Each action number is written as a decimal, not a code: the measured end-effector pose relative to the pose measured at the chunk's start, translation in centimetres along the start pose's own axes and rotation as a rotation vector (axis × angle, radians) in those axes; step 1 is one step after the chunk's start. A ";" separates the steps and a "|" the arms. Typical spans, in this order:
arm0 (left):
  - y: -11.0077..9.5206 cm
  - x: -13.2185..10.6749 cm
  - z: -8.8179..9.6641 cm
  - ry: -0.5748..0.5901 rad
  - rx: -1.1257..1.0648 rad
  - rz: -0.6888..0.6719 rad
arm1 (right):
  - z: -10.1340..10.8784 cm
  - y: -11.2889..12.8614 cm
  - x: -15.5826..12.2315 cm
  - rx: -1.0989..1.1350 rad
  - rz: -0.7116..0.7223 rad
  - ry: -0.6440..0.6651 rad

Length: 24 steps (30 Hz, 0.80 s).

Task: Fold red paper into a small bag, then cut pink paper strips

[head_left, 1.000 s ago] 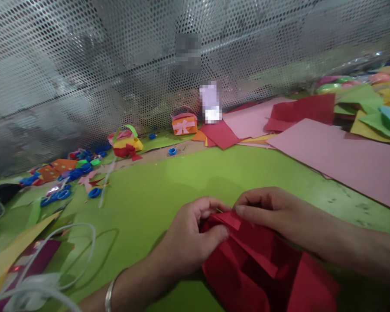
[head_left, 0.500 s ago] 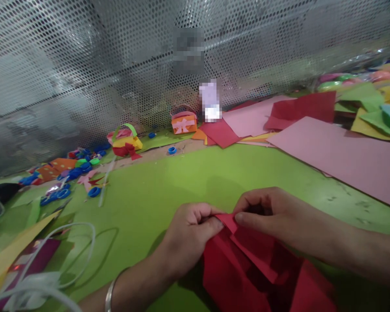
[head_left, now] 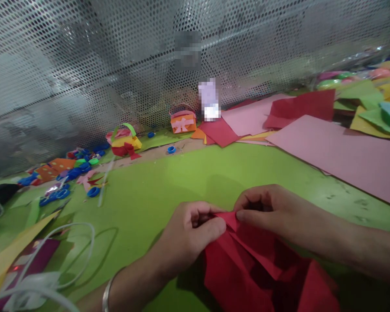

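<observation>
Pinching the same folded corner from opposite sides, both hands work a piece of red paper (head_left: 247, 264) that lies at the near edge of the table, at about 5 o'clock in the head view. The left hand (head_left: 190, 234) has its thumb laid flat over the top of the corner and its fingers curled beneath, closed tight on the paper; this pressing hold suits flattening a crease and stops the layers from slipping. The right hand (head_left: 273, 212) meets it at the tip of the corner, thumb and forefinger closed on the point, the other fingers arched above; the fine pinch appears meant to steer the tip while the other hand holds the fold down. A metal bangle (head_left: 106, 294) sits on the left wrist.

The paper shows several overlapping flaps and creases, and its bulk spreads toward 5 o'clock, off the lower edge of the view. It rests on a large green sheet (head_left: 169, 182), which serves as a flat working surface.

Surroundings, noted as found:
- Pink sheet (head_left: 344, 151) at 2 o'clock, flat, well apart from the hands.
- Loose red, green and yellow sheets beyond it, overlapping.
- Small orange paper basket (head_left: 183, 122) at 12 o'clock, upright against the perforated metal screen (head_left: 117, 65).
- Yellow basket with a red bow (head_left: 126, 143) at 11 o'clock.
- Blue rings (head_left: 81, 167) and paper scraps at 10 o'clock.
- White cable (head_left: 81, 242) looped at 8 o'clock, clear of the hands.
</observation>
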State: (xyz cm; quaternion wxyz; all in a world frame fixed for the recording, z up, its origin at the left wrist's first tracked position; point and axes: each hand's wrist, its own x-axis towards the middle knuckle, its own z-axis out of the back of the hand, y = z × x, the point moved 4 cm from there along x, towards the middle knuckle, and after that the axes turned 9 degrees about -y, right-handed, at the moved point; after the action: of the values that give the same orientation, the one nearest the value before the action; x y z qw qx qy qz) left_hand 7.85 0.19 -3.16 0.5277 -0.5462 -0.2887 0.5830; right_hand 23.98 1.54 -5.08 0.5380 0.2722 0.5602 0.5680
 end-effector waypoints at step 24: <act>-0.5 0.3 -0.2 0.026 0.128 -0.001 | 0.0 1.0 -0.2 -0.059 0.144 0.171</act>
State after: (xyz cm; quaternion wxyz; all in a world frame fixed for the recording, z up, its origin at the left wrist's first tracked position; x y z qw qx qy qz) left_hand 8.23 0.58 -2.84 0.5655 -0.5187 -0.2443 0.5928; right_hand 23.71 1.54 -4.09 0.4540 0.2462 0.5661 0.6425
